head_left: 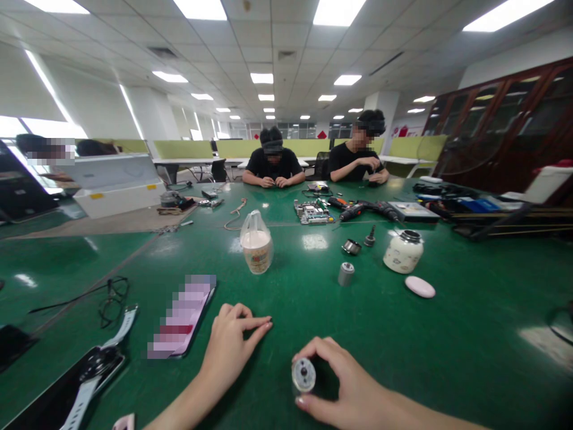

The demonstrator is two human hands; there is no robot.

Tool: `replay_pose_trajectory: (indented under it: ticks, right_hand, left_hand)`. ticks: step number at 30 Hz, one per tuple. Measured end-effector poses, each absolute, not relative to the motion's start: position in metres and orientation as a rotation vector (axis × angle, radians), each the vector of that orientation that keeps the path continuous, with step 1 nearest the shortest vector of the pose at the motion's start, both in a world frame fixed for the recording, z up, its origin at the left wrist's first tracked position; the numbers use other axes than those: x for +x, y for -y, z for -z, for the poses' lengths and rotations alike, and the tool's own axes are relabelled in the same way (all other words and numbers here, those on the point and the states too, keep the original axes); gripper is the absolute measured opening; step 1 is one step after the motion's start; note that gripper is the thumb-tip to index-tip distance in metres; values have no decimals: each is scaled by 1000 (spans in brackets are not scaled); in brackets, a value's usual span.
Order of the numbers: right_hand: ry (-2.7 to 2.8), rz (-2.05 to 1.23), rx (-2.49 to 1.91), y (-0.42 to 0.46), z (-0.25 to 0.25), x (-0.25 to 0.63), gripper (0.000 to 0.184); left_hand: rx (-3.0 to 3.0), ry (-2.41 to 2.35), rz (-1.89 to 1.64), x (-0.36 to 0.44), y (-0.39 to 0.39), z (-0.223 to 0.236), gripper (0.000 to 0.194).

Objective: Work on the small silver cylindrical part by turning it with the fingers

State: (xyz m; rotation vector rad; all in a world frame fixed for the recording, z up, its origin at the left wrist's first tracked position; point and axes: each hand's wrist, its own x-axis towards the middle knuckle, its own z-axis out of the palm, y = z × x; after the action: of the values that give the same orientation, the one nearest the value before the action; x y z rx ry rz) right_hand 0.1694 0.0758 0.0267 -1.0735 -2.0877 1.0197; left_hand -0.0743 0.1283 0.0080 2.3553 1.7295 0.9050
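Note:
Between the thumb and fingers of my right hand (333,382) is a silver cylinder that looks like a small electric motor (304,376), its round end with a central hub facing me. My left hand (233,337) is to the left of it, thumb and index fingertips pressed together; anything in that pinch is too small to make out. Farther back stands a similar metal cylinder (346,274) on the green table (286,298). Behind that cylinder are a metal ring-shaped part (351,246) and a small dark geared part (369,236).
A phone (185,319), a watch (96,364) and glasses (114,298) lie left. A bagged cup (256,248) stands mid-table. An open cream jar (403,251) and pink lid (419,286) are right. Power drills (358,208) and a circuit board (313,212) lie beyond; two people sit opposite.

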Motion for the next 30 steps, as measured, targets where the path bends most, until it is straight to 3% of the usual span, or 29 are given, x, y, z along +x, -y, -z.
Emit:
replay_pose_trajectory:
  ticks: [6, 10, 22, 30]
  right_hand:
    - [2101, -1004, -1076, -78, -24, 169, 36]
    - [2111, -972, -1054, -79, -20, 168, 35]
    - [2130, -1012, -1102, -84, -15, 168, 36]
    - [2128, -1018, -1110, -82, -17, 168, 30]
  left_hand:
    - [2223, -1354, -1152, -59, -104, -26, 13]
    - [2224, -1064, -1088, -42, -77, -31, 13]
    - [2214, -1033, -1143, -35, -71, -27, 12]
    - [2148, -991, -1099, -30, -68, -21, 22]
